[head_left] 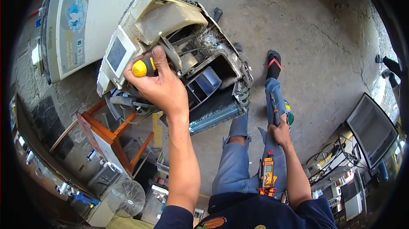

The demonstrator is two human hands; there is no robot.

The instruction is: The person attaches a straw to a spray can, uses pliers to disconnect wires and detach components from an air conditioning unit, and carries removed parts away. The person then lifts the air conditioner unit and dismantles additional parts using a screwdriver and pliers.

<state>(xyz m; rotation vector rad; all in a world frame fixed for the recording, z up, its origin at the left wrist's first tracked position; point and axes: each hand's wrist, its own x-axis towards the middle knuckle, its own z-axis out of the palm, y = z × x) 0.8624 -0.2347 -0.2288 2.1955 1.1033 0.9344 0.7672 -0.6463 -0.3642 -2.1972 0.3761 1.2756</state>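
Note:
My left hand (pixel 164 82) is closed round the yellow and black handle of a screwdriver (pixel 142 68), whose shaft is hidden. It is over the opened window air conditioner (pixel 170 20), beside a small panel with a grey display (pixel 117 54). Inside the unit a dark blue part (pixel 204 85) and a grimy open cavity show, with finned coil (pixel 213 116) along the near edge. My right hand (pixel 281 131) rests by my right knee, closed on a slim dark-handled tool that looks like pliers (pixel 275 112). On my thigh lies an orange clamp meter (pixel 267 176).
A white appliance (pixel 98 20) stands at the upper left. Below it are a wooden-framed stool (pixel 110 137) and a round fan (pixel 126 198). A green can (pixel 289 116) sits beside my right leg. At right are a flat screen (pixel 372 131) and tangled cables (pixel 341 148).

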